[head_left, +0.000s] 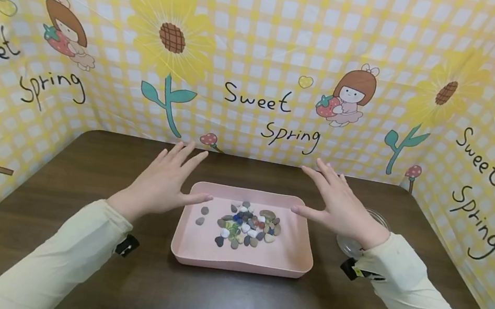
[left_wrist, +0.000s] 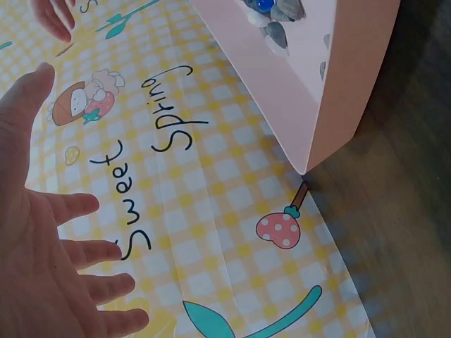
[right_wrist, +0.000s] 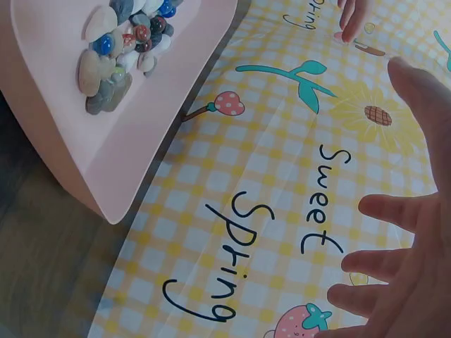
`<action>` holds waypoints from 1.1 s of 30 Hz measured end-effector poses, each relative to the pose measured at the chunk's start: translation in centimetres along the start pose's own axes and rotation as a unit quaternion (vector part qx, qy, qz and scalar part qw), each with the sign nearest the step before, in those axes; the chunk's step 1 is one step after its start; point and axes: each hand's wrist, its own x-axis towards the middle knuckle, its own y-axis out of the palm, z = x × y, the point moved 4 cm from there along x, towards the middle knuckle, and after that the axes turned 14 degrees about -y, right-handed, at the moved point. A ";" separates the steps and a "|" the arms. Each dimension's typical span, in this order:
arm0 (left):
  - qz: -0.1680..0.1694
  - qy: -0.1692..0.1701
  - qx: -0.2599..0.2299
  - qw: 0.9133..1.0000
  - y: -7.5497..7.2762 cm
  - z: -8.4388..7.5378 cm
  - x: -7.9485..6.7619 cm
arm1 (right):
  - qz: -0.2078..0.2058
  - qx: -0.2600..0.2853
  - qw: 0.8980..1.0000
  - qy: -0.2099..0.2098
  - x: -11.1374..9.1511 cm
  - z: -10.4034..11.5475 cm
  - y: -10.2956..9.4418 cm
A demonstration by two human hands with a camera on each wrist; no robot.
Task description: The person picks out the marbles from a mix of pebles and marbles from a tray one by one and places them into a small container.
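A shallow pink tray [head_left: 195, 259] sits on the table between the two hands. Inside it lies a heap of pebbles [head_left: 269, 238] in grey, white and tan, mixed with glass marbles [right_wrist: 104, 45] in blue and reddish brown. Two grey pebbles [head_left: 201, 220] lie apart near the tray's left side. My left hand [head_left: 160, 182] is held in the air by the tray's left edge, fingers spread and thumb pointing inward. Mirroring it, my right hand [head_left: 344, 210] hovers at the right edge with fingers spread. Neither palm holds anything.
A clear glass jar [head_left: 348, 247] stands right of the tray, partly hidden behind the right hand and wrist. The dark wooden table [head_left: 124, 285] is bordered at the back and sides by a yellow checked cloth [head_left: 262, 46] with printed flowers and lettering.
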 end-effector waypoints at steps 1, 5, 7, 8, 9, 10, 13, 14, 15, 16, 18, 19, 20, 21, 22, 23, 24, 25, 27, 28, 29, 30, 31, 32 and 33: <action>0.000 0.002 -0.001 1.000 0.0 0.0 -0.1 | -0.002 0.004 1.000 -0.002 0.1 0.0 0.0; 0.002 0.007 -0.008 1.000 0.2 0.0 -0.5 | -0.008 0.021 1.000 -0.007 0.3 0.2 0.2; 0.003 0.011 -0.012 1.000 0.4 0.0 -0.7 | -0.010 0.032 0.999 -0.005 0.4 0.2 0.3; 0.003 0.014 -0.013 1.000 0.4 0.0 -0.8 | -0.011 0.037 0.999 -0.003 0.4 0.3 0.3; 0.001 0.018 -0.014 1.000 0.5 0.0 -0.9 | -0.014 0.043 0.999 -0.003 0.5 0.3 0.3; 0.001 0.022 -0.015 1.000 0.6 0.0 -1.0 | -0.017 0.048 0.999 -0.002 0.5 0.3 0.4; 0.003 0.030 -0.013 0.999 1.1 0.0 -1.3 | -0.027 0.066 0.997 0.001 0.8 0.1 0.5; 0.004 0.033 -0.012 0.999 1.3 0.0 -1.4 | -0.033 0.071 0.997 -0.001 0.9 0.1 0.6; 0.005 0.036 -0.011 0.999 1.5 0.0 -1.6 | -0.039 0.076 0.996 -0.003 1.0 0.0 0.7; 0.006 0.038 -0.011 0.999 1.7 0.0 -1.7 | -0.045 0.081 0.996 -0.006 1.1 -0.1 0.7; 0.011 0.041 -0.009 0.999 2.0 0.0 -2.0 | -0.055 0.090 0.994 -0.010 1.3 -0.3 1.0; 0.012 0.042 -0.009 0.999 2.2 -0.1 -2.2 | -0.060 0.095 0.994 -0.012 1.4 -0.4 1.1; 0.013 0.044 -0.009 0.999 2.3 -0.1 -2.3 | -0.064 0.100 0.993 -0.013 1.5 -0.5 1.2; 0.014 0.045 -0.010 0.999 2.5 -0.2 -2.5 | -0.067 0.106 0.992 -0.012 1.6 -0.6 1.4; 0.018 0.044 -0.010 0.999 2.7 -0.2 -2.6 | -0.070 0.113 0.991 -0.010 1.7 -0.7 1.5; 0.021 0.044 -0.009 0.999 2.9 -0.2 -2.7 | -0.073 0.121 0.990 -0.006 1.8 -0.8 1.7; 0.025 0.044 -0.008 0.999 3.1 -0.2 -2.9 | -0.074 0.130 0.989 -0.002 1.8 -0.9 1.8; 0.028 0.045 -0.007 0.999 3.3 -0.2 -3.1 | -0.076 0.142 0.987 0.002 1.9 -0.9 2.0; 0.034 0.045 -0.005 0.998 3.7 -0.2 -3.3 | -0.079 0.160 0.984 0.010 2.0 -1.2 2.3; 0.038 0.044 -0.004 0.998 3.9 -0.2 -3.5 | -0.079 0.171 0.982 0.014 2.0 -1.3 2.4; 0.041 0.044 -0.002 0.998 4.1 -0.1 -3.6 | -0.079 0.180 0.980 0.018 2.1 -1.4 2.6; 0.045 0.044 -0.001 0.998 4.3 -0.1 -3.8 | -0.079 0.191 0.978 0.022 2.1 -1.4 2.7; 0.048 0.043 -0.002 0.998 4.5 -0.1 -4.0 | -0.079 0.201 0.976 0.026 2.2 -1.5 2.8; 0.050 0.043 -0.003 0.998 4.7 0.0 -4.1 | -0.078 0.209 0.974 0.028 2.2 -1.6 2.9; 0.052 0.043 -0.002 0.998 4.8 0.0 -4.3 | -0.077 0.218 0.972 0.031 2.3 -1.6 3.0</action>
